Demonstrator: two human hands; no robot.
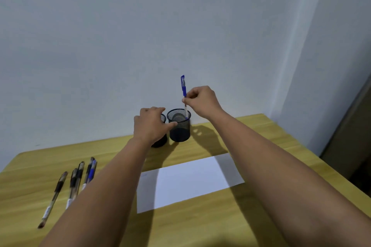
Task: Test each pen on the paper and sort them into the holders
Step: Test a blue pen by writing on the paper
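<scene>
My right hand (199,100) pinches a blue-capped pen (183,88) upright, its lower end inside the right black mesh holder (179,128). A second mesh holder (161,138) stands just left of it, mostly hidden behind my left hand (151,124). That hand sits in front of this holder with the thumb touching the right holder's rim. A white sheet of paper (190,181) lies in the middle of the table. Several pens (77,181) lie in a loose row at the left, one with a blue grip.
The yellow wooden table (200,224) stands against a pale wall, with both holders near its back edge. The table's right edge runs close past the paper, and a dark gap shows beyond it at the far right.
</scene>
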